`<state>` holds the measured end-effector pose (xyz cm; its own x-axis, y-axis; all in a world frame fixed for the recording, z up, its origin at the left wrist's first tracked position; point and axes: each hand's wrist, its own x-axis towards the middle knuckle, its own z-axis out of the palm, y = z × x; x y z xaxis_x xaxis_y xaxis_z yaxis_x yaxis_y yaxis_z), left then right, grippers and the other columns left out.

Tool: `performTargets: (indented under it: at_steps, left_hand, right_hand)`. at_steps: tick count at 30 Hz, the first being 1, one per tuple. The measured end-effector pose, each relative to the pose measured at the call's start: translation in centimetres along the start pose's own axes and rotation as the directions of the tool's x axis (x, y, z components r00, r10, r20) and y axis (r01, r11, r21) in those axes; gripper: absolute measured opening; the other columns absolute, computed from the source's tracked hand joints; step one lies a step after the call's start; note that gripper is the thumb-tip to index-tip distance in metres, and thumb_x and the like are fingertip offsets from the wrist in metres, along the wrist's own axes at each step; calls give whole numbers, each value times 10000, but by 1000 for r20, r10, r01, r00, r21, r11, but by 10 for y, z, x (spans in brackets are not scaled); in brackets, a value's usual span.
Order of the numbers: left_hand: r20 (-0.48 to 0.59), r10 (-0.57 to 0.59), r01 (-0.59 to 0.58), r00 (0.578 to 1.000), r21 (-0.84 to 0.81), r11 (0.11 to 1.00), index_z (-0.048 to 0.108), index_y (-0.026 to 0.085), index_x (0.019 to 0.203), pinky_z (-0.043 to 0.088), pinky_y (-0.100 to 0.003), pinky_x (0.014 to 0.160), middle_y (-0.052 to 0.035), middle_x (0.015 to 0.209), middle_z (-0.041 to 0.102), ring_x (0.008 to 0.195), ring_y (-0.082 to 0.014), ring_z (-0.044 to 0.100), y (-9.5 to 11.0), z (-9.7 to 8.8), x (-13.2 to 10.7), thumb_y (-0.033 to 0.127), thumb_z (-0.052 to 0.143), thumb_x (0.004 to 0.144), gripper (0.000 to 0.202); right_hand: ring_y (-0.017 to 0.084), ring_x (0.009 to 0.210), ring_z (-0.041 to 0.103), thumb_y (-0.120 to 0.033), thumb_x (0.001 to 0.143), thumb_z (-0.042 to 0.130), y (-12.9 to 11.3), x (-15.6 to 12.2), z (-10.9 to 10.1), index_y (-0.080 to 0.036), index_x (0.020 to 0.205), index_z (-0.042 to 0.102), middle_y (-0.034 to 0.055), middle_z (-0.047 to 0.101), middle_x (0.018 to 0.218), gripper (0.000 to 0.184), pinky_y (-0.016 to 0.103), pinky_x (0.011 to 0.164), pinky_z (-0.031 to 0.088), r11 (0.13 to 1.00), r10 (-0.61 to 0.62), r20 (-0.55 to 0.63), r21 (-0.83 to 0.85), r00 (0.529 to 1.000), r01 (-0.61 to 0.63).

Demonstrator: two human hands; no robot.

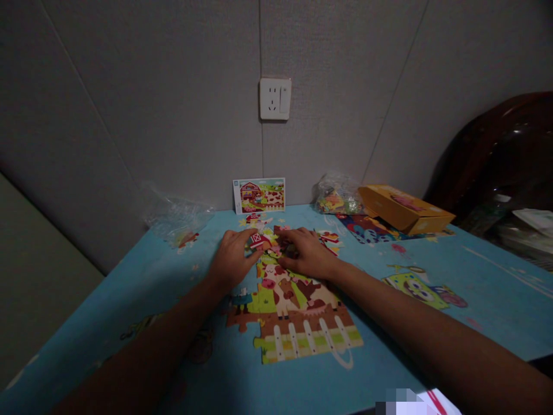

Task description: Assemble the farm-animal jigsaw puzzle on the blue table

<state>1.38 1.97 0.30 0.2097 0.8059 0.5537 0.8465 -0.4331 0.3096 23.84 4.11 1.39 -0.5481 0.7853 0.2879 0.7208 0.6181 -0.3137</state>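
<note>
Between the thumb and forefinger of my left hand (230,257) is a puzzle piece (257,240) with a red barn door on it. Opposite it, my right hand (307,252) curls its fingers over loose, colourful pieces (272,249); what it grips is partly hidden. Nearer to me lies a joined section of jigsaw puzzle (298,311) with cows and a white fence. A connected strip with blue-clothed legs and dark boots (242,302) is at its left side. More loose pieces (330,241) lie just beyond my right hand.
A picture card (260,196) of a barn and cow leans on the wall. Clear plastic bags (179,218) lie back left, and a bag of pieces (337,199) back right. An orange box (404,208) rests on a dark blue picture sheet (367,229). Blue patterned cloth (173,276) covers the table.
</note>
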Motion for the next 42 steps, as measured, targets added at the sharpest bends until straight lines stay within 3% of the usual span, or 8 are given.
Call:
performTargets:
  at_steps: [5,12,15,22,32,38,40,42]
  left_hand:
    - [-72,35,-36,997,-17,999,621,149,1231,511,-436,938,-97,1085,695,1006,-264,584,-3,-1,-1,304,701,842,427]
    - [-148,236,-245,960,-43,969,569,180,1295,526,-375,938,-74,1065,637,1045,-228,573,3,-4,-3,249,723,830,495]
    - [-160,276,-287,948,-45,957,557,185,1306,520,-386,943,-79,1100,641,1072,-233,555,5,-7,-3,237,710,843,490]
    - [-165,334,-341,928,-19,940,577,156,1288,479,-444,962,-104,1170,689,1070,-263,516,9,-14,-2,241,678,872,436]
    - [-177,361,-368,916,-8,930,583,126,1281,467,-431,963,-111,1189,695,1060,-254,537,11,-17,-1,227,660,882,419]
    - [-118,331,-347,936,-162,924,639,130,1231,479,-450,945,-120,1122,710,1026,-256,573,8,-26,0,256,679,831,421]
    - [-41,253,-254,967,-285,924,674,142,1188,498,-417,908,-108,1045,720,962,-230,616,7,-30,0,271,647,839,374]
    - [88,123,-78,989,-396,915,699,148,1147,517,-368,848,-87,972,727,884,-203,644,6,-34,1,277,601,847,341]
  right_hand:
    - [319,1161,522,-254,793,670,5,-2,-3,-188,1400,498,126,620,1322,634,493,979,353,1000,-13,-40,-13,999,12]
    - [300,1157,522,-394,798,724,1,-3,-5,-189,1431,445,136,594,1312,721,474,982,370,983,-158,-186,60,970,172]
    - [283,1085,546,-401,813,721,-3,-2,-7,-174,1391,484,126,634,1226,665,458,958,373,972,-217,-204,41,955,230]
    - [271,1041,555,-375,816,736,-7,-3,-12,-198,1316,540,107,660,1144,566,429,936,368,976,-203,-239,29,950,216]
    - [275,1056,557,-433,826,721,-5,-2,-11,-165,1301,543,123,651,1133,573,424,942,360,975,-206,-272,25,940,221]
    - [268,1028,568,-545,817,695,-14,-5,-8,-168,1243,579,114,671,1117,580,422,938,350,958,-274,-246,17,930,287]
    - [278,1070,558,-555,818,689,-21,-6,-7,-178,1247,581,114,671,1140,581,436,967,331,949,-302,-211,23,930,313]
    - [286,1104,546,-551,825,684,-26,-8,-5,-199,1299,559,110,670,1153,604,458,1001,304,941,-329,-168,25,929,337]
